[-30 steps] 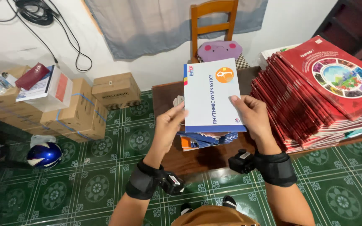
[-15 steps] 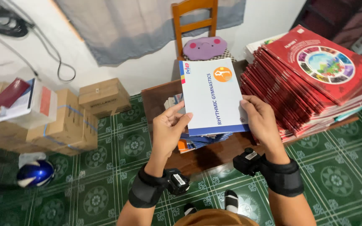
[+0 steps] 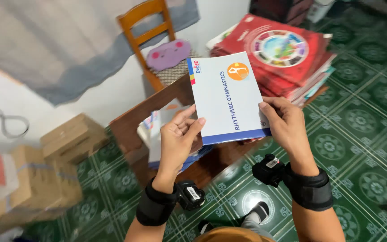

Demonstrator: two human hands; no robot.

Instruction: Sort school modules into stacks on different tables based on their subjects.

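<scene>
1. Both hands hold a white booklet [image 3: 227, 96] with a blue bottom band and an orange circle, raised above a dark wooden desk [image 3: 131, 125].
2. The left hand [image 3: 180, 134] has its fingers [image 3: 192, 127] clenched on the booklet's lower left corner.
3. The right hand [image 3: 283, 121] grips the lower right edge, its fingers wrapped behind the booklet and its thumb on the cover.
4. A pile of similar booklets [image 3: 157, 134] lies on the desk under the left hand.
5. A tall stack of red books [image 3: 287, 54] rests at the desk's right side.
6. A wooden chair [image 3: 151, 27] with a purple cushion [image 3: 169, 54] stands behind the desk; cardboard boxes [image 3: 72, 139] sit on the green tiled floor [image 3: 359, 125] at left.
</scene>
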